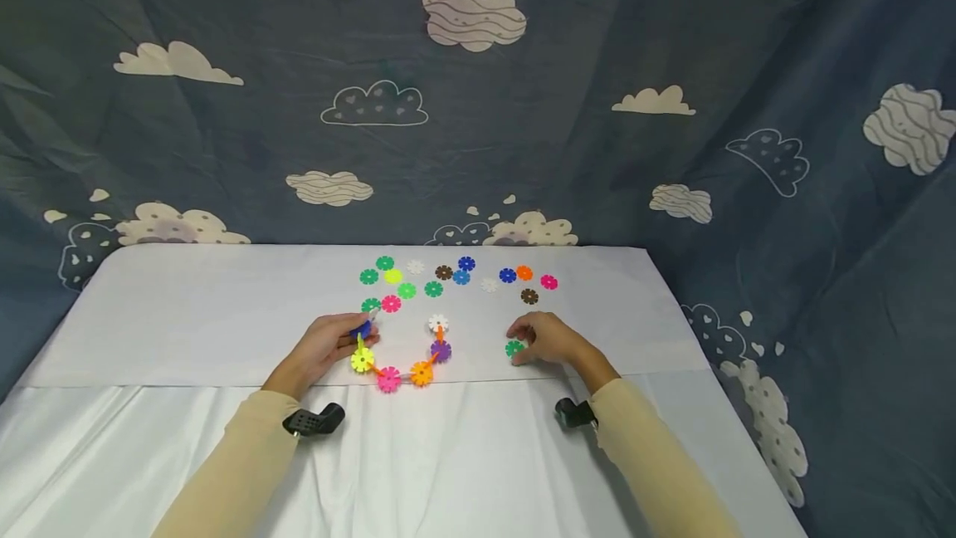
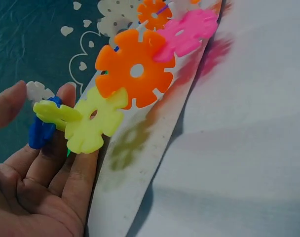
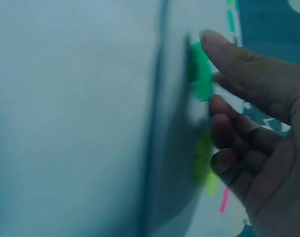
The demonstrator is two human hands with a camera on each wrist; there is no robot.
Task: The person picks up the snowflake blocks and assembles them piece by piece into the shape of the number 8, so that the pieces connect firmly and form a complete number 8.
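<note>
My left hand [image 1: 332, 340] holds one end of a curved chain of slotted, flower-shaped interlocking discs, its fingers around the blue disc [image 2: 42, 129]. A white disc [image 2: 39, 91] sits beside the thumb there. From the blue disc the chain runs through a yellow disc [image 1: 362, 359], a pink disc [image 1: 388, 379], an orange disc [image 1: 421, 374] and a purple disc [image 1: 441, 351] to a white disc [image 1: 438, 323]. To the right, my right hand [image 1: 548, 339] has thumb and fingertips at opposite edges of a loose green disc [image 3: 203, 71], low over the table.
Loose discs lie scattered toward the back of the white table [image 1: 224, 314], among them a pink disc [image 1: 548, 281], a brown disc [image 1: 529, 296] and a bright green disc [image 1: 407, 291]. A dark cloud-patterned curtain [image 1: 523, 148] hangs behind and at the right.
</note>
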